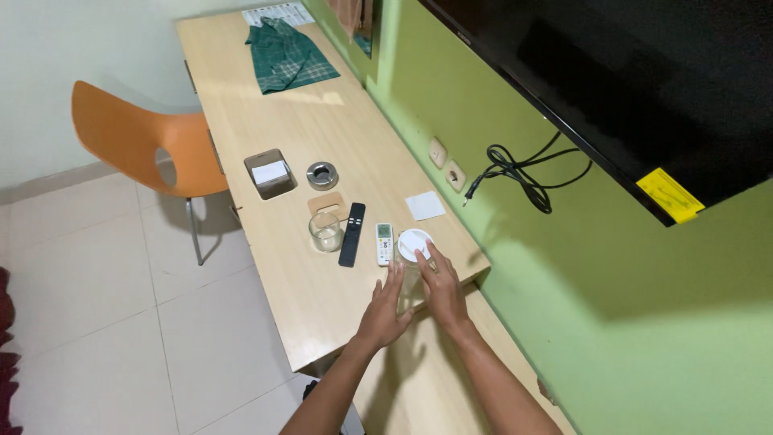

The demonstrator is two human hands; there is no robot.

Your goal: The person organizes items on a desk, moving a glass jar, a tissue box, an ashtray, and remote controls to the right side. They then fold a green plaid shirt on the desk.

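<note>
A clear glass with a round white lid (414, 242) stands near the front right of a long light wooden desk (298, 129). My right hand (441, 288) rests against the right side of the glass, fingers up by the lid. On the glass's left side is my left hand (385, 310), fingers spread and pointing toward it. Both hands flank the glass; whether either grips it is unclear. Left of the glass lie a white remote (384, 243) and a black remote (352, 234).
An empty clear glass (325, 231) stands by a cork coaster (326, 203), with a metal ashtray (322, 174) and a brown box holding white paper (270, 173) behind. A green plaid cloth (286, 55) lies far back. An orange chair (145, 145) stands left; a black screen (644, 80) hangs right.
</note>
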